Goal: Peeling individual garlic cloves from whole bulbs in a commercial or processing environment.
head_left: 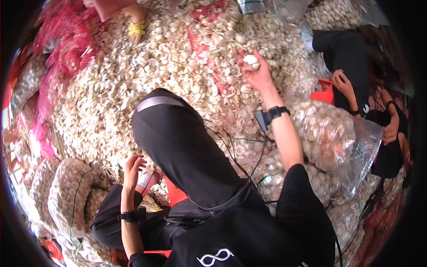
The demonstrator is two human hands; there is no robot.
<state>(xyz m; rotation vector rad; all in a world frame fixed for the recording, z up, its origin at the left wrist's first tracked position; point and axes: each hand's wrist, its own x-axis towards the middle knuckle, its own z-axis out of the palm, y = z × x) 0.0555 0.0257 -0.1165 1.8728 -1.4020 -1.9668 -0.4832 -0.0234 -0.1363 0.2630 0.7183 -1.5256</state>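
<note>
My right hand is raised over a wide bed of loose garlic skins, cupped around white garlic bulbs with its fingertips spread. My left hand hangs beside my left leg, fingers apart and slightly curled, holding nothing that I can see. My dark bent knee sits between the two hands. Just below my right hand, beside that forearm, a clear plastic bag of garlic bulbs lies on other bags.
Netted garlic sacks stand at lower left, pink mesh at upper left. A co-worker's sandalled foot is at the top. Co-workers in dark clothes sit at right, their hands visible, near a red plastic stool.
</note>
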